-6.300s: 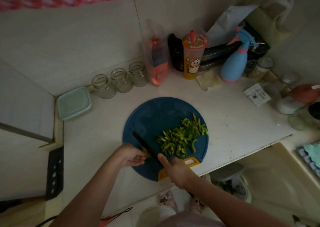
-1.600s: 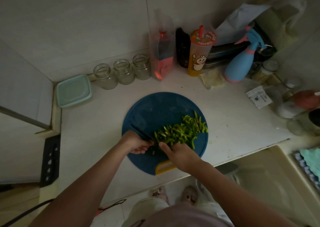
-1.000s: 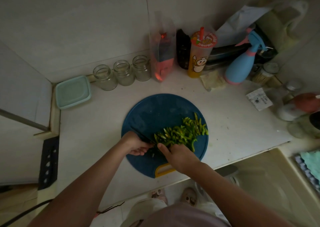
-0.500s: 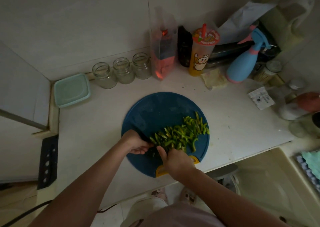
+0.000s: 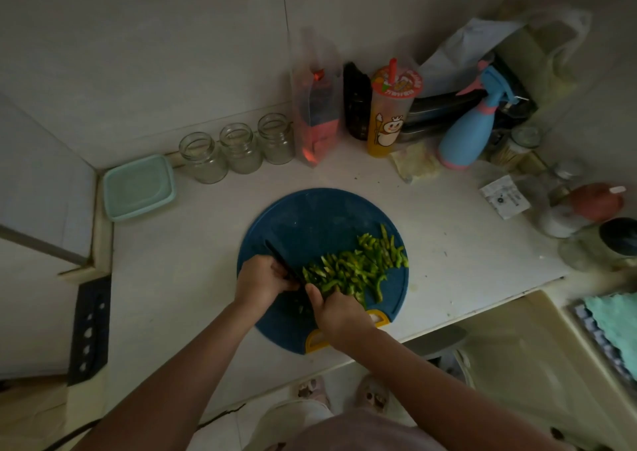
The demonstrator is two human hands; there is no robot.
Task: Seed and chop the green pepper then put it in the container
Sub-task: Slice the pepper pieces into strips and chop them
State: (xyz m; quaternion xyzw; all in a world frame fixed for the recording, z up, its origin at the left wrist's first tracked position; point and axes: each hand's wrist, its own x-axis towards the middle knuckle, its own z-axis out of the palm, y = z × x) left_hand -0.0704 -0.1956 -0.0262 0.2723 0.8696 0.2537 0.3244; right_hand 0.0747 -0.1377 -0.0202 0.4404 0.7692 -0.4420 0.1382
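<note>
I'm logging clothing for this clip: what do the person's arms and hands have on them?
Nothing shows on the left hand or right hand: no gloves, rings or watch visible. Both forearms are bare, with no sleeves in view.

Knife handle (image 5: pixel 312 300) buried inside the right hand (image 5: pixel 339 314), near edge of the green pepper strips (image 5: pixel 351 271) covered by its knuckles, whatever the left hand (image 5: pixel 260 280) pins down unreadable.

No wording can be read for certain: the drink cup (image 5: pixel 391 116) bears a cartoon figure and lid print too blurred to make out, and the small white packet (image 5: pixel 505 201) carries illegible print.
</note>
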